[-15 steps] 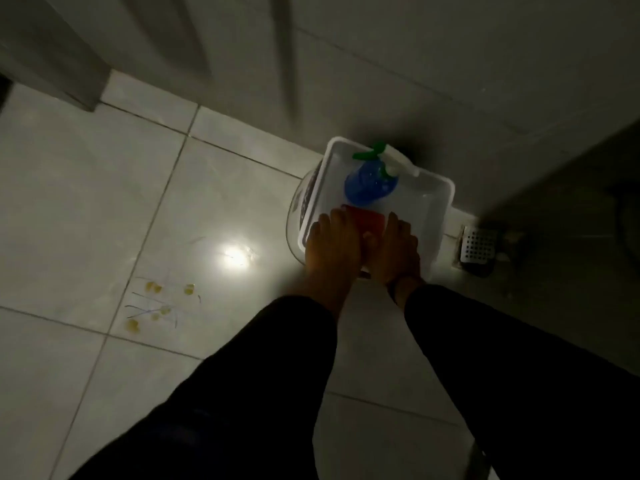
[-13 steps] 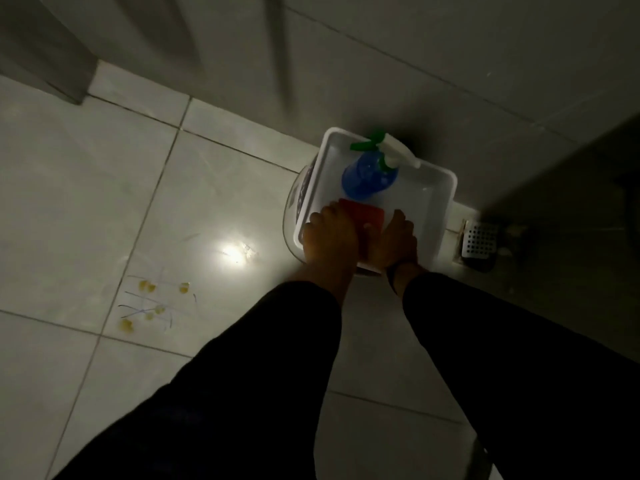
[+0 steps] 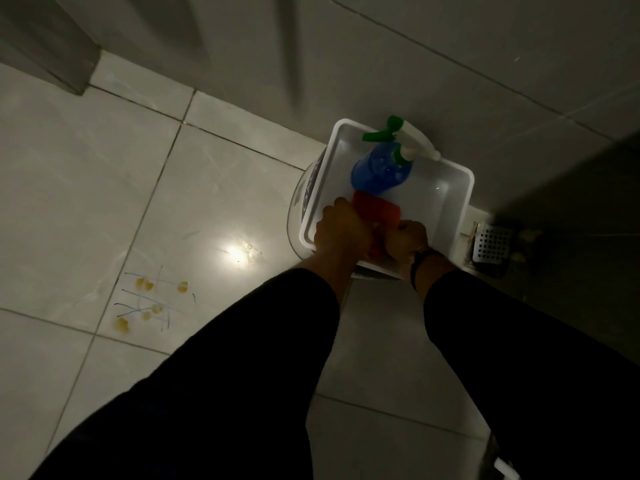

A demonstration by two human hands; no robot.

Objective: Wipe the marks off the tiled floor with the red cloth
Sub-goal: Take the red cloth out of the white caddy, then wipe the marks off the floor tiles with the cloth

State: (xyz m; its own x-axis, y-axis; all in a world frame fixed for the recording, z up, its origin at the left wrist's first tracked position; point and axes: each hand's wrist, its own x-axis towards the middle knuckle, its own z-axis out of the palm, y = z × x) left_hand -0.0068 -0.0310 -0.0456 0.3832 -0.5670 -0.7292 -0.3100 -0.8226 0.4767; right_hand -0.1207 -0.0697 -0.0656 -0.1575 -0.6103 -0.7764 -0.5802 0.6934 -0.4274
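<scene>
Now both hands have clenched red cloth.

You were looking at a tiled floor with a glossy, smooth glaze that threw back a bright spot of light, its sheen broken only by the marks, thin dark pen-like lines and dull yellowish smears. The white tub looked like smooth plastic with a soft shine on its inner wall. The spray bottle was translucent blue plastic, its green and white trigger head opaque plastic. The red cloth looked matt and soft. The floor drain cover looked like perforated metal. Your sleeves were dark, matt fabric.
</scene>
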